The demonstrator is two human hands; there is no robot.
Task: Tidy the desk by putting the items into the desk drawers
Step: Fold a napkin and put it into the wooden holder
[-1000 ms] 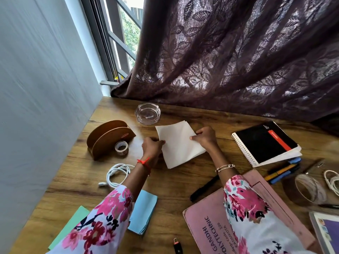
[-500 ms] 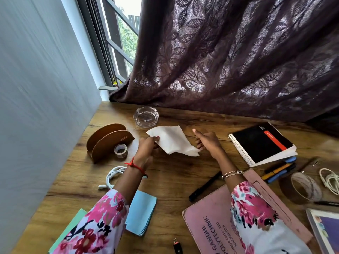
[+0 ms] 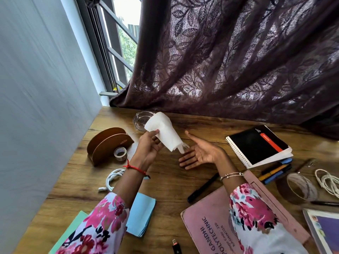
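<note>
We lift the napkin by the ashtray, left hand alone pinching it; right hand released, fingers wide: drawer-ready.

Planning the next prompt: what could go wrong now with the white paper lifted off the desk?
1. Only the left hand pinches the white paper, near one edge. The right hand lies open below, so it may slip or unfold.
2. The glass ashtray sits just behind the paper and could get knocked.
3. The black pen beside the right forearm might be swept away.
</note>
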